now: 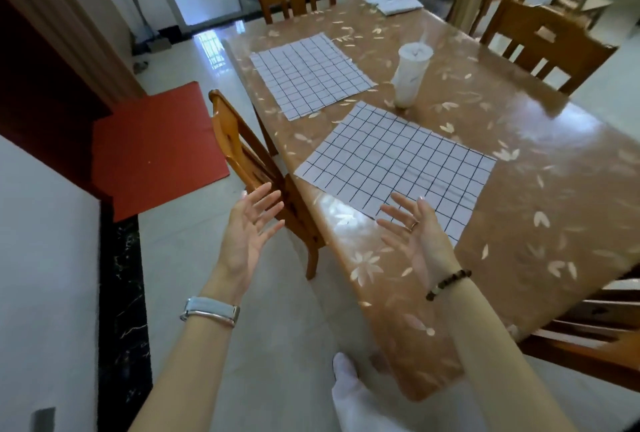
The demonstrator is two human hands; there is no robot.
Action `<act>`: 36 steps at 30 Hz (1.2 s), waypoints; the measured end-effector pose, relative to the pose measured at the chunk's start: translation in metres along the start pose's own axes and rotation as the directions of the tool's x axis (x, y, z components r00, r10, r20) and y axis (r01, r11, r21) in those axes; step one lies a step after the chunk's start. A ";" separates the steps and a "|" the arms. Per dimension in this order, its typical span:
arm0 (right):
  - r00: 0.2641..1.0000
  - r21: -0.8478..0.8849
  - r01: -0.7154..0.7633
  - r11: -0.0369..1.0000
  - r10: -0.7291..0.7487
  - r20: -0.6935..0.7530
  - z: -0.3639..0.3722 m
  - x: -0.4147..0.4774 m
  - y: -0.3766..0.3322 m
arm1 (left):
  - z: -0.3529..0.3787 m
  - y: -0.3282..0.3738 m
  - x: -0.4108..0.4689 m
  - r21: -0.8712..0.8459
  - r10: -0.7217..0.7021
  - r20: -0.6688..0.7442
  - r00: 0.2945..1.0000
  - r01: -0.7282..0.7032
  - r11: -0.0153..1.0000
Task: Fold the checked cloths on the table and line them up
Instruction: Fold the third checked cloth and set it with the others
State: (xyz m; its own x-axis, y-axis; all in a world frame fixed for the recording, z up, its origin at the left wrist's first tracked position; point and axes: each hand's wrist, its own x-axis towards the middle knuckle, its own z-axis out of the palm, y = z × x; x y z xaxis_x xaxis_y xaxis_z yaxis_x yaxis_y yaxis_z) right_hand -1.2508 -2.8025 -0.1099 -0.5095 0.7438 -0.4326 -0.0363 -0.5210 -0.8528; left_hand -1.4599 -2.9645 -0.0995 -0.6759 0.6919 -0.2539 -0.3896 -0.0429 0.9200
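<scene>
Two white cloths with a dark checked grid lie flat and unfolded on the brown table (540, 210). The near cloth (398, 165) lies close to the table's left edge; the far cloth (310, 73) lies beyond it. My left hand (247, 234) is raised palm-up with fingers spread, left of the table over the floor and in front of a chair back. My right hand (414, 237) is also held up with spread fingers, over the near corner of the near cloth. Neither hand holds anything.
A white lidded cup with a straw (410, 77) stands between the two cloths toward the table's middle. Folded white cloths (393, 0) lie at the far end. Wooden chairs (249, 158) stand around the table. A red mat (152, 147) lies on the floor.
</scene>
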 end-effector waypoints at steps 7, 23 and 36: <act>0.998 0.031 0.005 1.000 -0.003 -0.063 -0.017 0.034 -0.026 | 0.036 0.012 0.058 0.044 -0.025 0.053 0.998 0.022 0.999; 0.927 0.140 0.078 0.987 -0.020 -0.375 -0.083 0.066 -0.039 | 0.106 -0.013 0.183 0.113 -0.105 0.243 0.964 0.079 0.990; 0.812 0.242 0.139 0.960 0.030 -0.583 -0.039 0.123 -0.029 | 0.107 -0.013 0.324 0.332 -0.312 0.227 0.923 0.228 0.915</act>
State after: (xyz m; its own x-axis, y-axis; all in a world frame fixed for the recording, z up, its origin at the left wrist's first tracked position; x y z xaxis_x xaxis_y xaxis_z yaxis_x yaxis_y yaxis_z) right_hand -1.2793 -2.6798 -0.1499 0.0865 0.8326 -0.5472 -0.3135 -0.4986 -0.8082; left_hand -1.6065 -2.6626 -0.1619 -0.3602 0.8150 -0.4538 -0.3033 0.3578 0.8832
